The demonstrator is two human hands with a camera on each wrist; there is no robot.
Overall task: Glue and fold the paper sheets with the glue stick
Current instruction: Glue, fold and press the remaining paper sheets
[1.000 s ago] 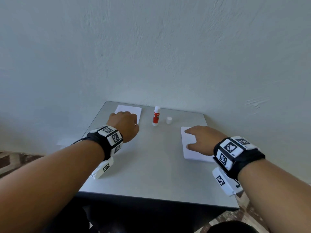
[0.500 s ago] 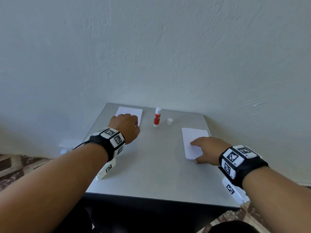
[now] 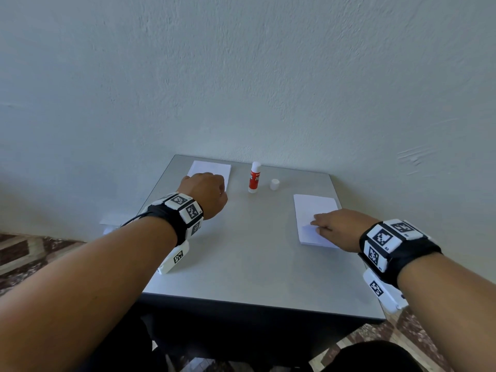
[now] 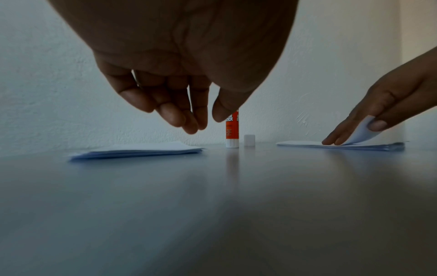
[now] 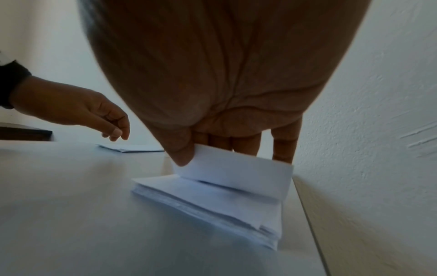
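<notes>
Right hand [image 3: 339,228] pinches the top sheet [image 5: 236,173] off the stack [image 3: 314,210] beneath it. Left hand [image 3: 205,194], fingers loosely curled and holding nothing, hovers beside the glue stick [image 3: 254,177].

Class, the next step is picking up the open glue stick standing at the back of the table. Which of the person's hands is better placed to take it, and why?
Probably the left. The left hand hangs empty and loosely curled close beside the glue stick. The right hand is busy pinching up the top sheet of the right paper stack, farther from the stick.

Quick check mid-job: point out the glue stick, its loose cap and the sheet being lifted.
glue stick [image 3: 254,178]: head view, on its red label.
cap [image 3: 274,184]: head view, on its side wall.
lifted sheet [image 5: 238,173]: right wrist view, on the raised flap's middle.
</notes>
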